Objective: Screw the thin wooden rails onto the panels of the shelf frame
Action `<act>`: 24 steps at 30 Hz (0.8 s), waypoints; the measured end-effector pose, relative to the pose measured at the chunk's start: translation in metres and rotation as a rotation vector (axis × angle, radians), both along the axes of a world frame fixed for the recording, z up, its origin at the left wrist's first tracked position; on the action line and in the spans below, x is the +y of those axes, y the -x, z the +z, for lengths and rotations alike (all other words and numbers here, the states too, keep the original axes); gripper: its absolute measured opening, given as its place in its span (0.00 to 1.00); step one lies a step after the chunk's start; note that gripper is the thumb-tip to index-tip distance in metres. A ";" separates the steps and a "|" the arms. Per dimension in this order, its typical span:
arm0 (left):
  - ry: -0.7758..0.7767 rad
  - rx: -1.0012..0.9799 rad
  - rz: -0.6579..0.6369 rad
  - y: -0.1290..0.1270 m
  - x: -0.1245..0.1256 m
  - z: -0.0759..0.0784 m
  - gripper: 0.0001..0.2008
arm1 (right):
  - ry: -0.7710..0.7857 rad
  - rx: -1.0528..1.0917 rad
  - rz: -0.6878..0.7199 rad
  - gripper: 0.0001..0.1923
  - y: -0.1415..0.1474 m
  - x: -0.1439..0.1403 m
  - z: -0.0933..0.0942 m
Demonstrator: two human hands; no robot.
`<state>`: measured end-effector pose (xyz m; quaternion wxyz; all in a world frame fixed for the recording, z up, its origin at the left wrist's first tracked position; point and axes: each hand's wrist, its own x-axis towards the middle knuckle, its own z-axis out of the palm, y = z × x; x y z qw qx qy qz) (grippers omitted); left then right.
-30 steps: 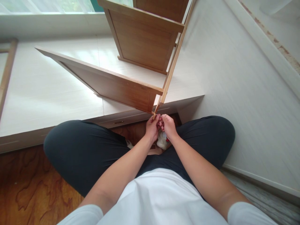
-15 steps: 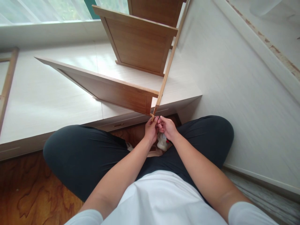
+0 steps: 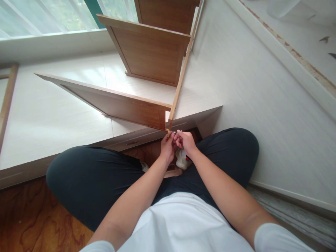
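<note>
Hands, left hand [image 3: 167,146] and right hand [image 3: 186,141], pinch unlabelled wooden strip [image 3: 179,87].

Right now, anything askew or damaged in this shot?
Yes: the brown wooden shelf rack lies tipped on its side across the pale wood-grain platform, its thin rail overhanging the edge by both hands. The white wall trim at upper right has chipped paint.

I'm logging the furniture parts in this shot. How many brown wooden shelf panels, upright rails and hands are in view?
Brown wooden shelf panels: 3, near, middle, far
Thin light wooden upright rail joining them: 1
Hands at the rail's lower end: 2, left hand, right hand
Total: 6
</note>
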<state>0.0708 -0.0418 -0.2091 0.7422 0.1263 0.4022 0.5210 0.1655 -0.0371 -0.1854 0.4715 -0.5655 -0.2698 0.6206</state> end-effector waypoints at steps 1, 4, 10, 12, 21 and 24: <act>0.001 0.004 -0.002 0.000 0.000 -0.001 0.18 | 0.027 0.060 -0.002 0.21 -0.001 0.001 0.000; 0.005 0.021 0.003 0.000 -0.001 -0.003 0.19 | 0.105 0.198 0.027 0.20 -0.003 0.005 0.003; 0.021 0.005 -0.027 0.001 -0.001 -0.003 0.18 | 0.039 0.022 -0.042 0.21 -0.002 0.003 0.004; 0.049 0.008 -0.030 0.002 -0.001 -0.003 0.17 | -0.029 -0.072 -0.095 0.22 -0.001 0.002 0.003; 0.203 -0.116 0.053 0.014 0.002 0.001 0.15 | -0.023 -0.023 -0.222 0.19 0.003 0.002 0.006; 0.170 -0.137 0.045 0.021 -0.001 0.009 0.17 | -0.039 -0.008 -0.213 0.15 0.006 0.000 0.009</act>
